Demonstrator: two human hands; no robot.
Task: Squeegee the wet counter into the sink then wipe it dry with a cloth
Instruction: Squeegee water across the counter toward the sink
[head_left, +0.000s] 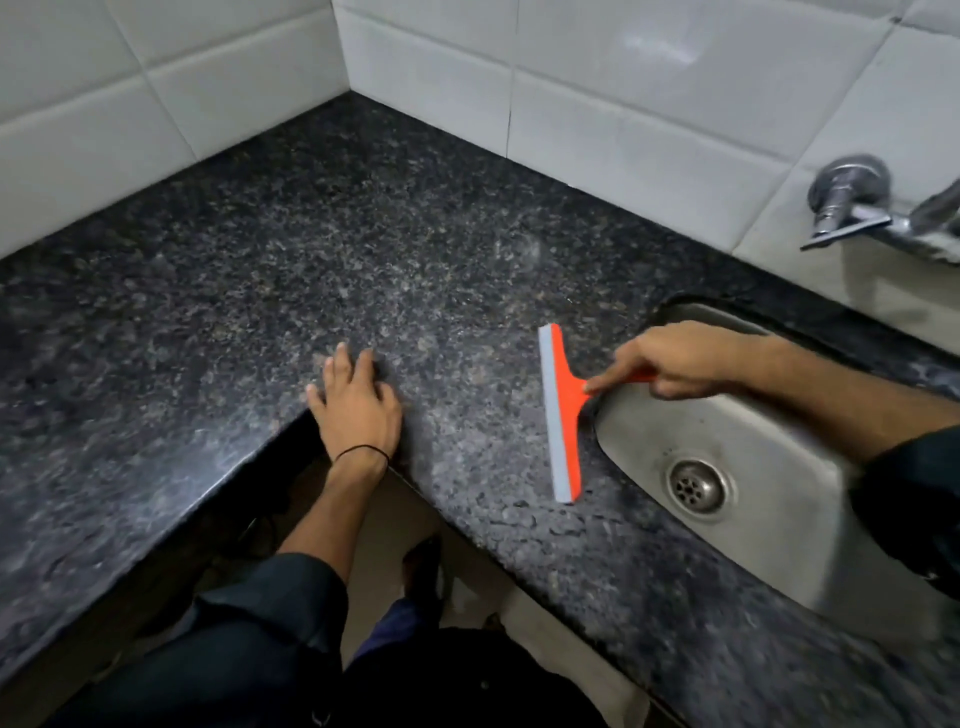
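The squeegee stroke looks in hand, cloth not in view; the right hand (670, 364) grips the handle of the orange plastic squeegee with grey rubber blade (560, 415), lying at the nine-o'clock rim of the steel sink (769, 530); the left hand (358, 405) rests flat, fingers spread, on the speckled dark granite counter (311, 249); next, probably, reach toward eleven o'clock and draw back.

Dim indoor view with soft light from above. A pale glare patch sits on the white wall tiles (660, 47) at upper right, and a dull sheen lies across the speckled granite table (322, 249). The chrome tap (857, 202) and steel sink (769, 452) reflect light. Edges bend from the wide-angle lens. The lower corners are dark and softly blurred.
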